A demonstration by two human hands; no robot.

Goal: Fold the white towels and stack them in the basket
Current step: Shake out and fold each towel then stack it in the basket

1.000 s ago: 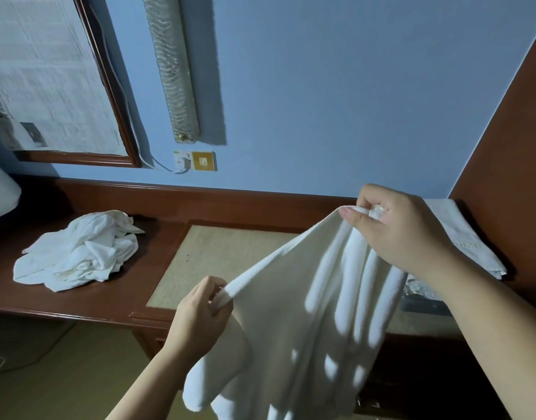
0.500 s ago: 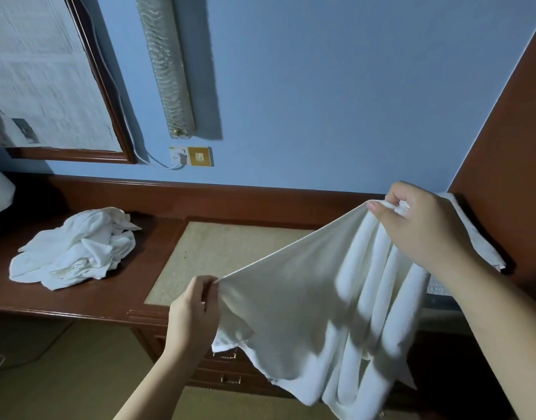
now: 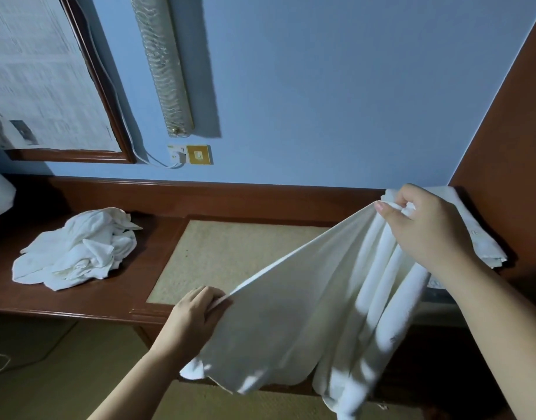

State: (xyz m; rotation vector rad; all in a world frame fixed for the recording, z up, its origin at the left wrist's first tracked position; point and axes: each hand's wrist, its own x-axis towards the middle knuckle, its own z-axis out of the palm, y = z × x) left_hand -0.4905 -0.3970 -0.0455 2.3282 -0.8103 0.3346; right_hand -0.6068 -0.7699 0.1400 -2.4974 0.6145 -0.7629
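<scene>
Spreading white cloth towel (image 3: pixel 306 313) wider than before; both hands, left hand (image 3: pixel 197 310) and right hand (image 3: pixel 424 228), pinch its top edge, ready for folding.

Both forearms reach forward, the right one higher. The left hand (image 3: pixel 197 310) pinches a towel (image 3: pixel 306 322) edge (thumb hidden); the right hand (image 3: pixel 424 228) grips its bunched corner, fingers curled.

Hotel-type room: built-in wooden bench (image 3: pixel 87 298) with inset pad, framed mirror (image 3: pixel 48 86), wall lamp (image 3: pixel 162 65), brass switch plate (image 3: pixel 198 154), carpet.
</scene>
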